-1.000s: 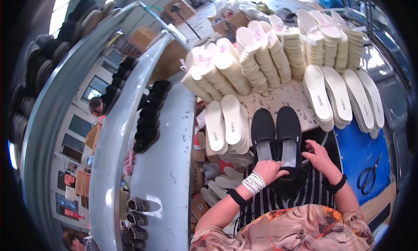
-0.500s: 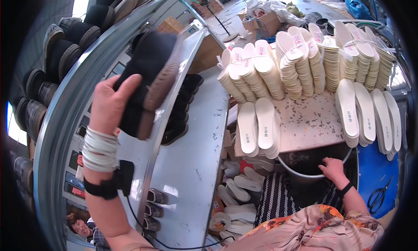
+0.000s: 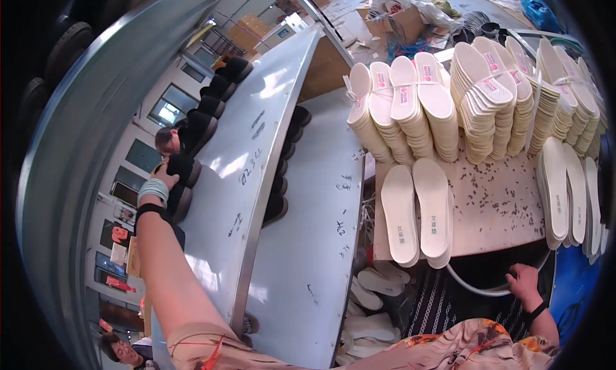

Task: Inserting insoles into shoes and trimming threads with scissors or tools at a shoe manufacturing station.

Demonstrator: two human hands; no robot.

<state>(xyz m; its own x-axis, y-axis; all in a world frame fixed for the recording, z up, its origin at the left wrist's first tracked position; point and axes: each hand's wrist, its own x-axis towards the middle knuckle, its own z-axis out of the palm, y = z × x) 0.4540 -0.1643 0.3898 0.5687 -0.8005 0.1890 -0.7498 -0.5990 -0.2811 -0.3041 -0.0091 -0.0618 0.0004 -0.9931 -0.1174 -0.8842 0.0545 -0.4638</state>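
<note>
My left arm reaches out to the far left, over a metal shelf (image 3: 212, 242). My left hand (image 3: 167, 176) is closed on a pair of black shoes (image 3: 186, 170) with brown soles, at the near end of a row of black shoes (image 3: 210, 106) on that shelf. Its fingertips are partly hidden by the shoes. On the right, my right hand (image 3: 523, 283) hangs beside the rim of a dark round tub (image 3: 478, 291), fingers loosely bent and apart, nothing in them. Cream insoles (image 3: 431, 203) lie in stacks on a wooden board (image 3: 491, 210) in front of me.
Tied stacks of insoles (image 3: 401, 100) line the board's back. A lower shelf (image 3: 314, 242) holds more black shoes (image 3: 282, 177). Loose insoles (image 3: 372, 328) lie below, between shelf and tub. Another person's head shows behind the shelf and a person (image 3: 125, 351) at lower left.
My left hand has carried the black shoes away from me, up and over the upper shelf to its row. The view has turned left. My right hand stays by the tub.
</note>
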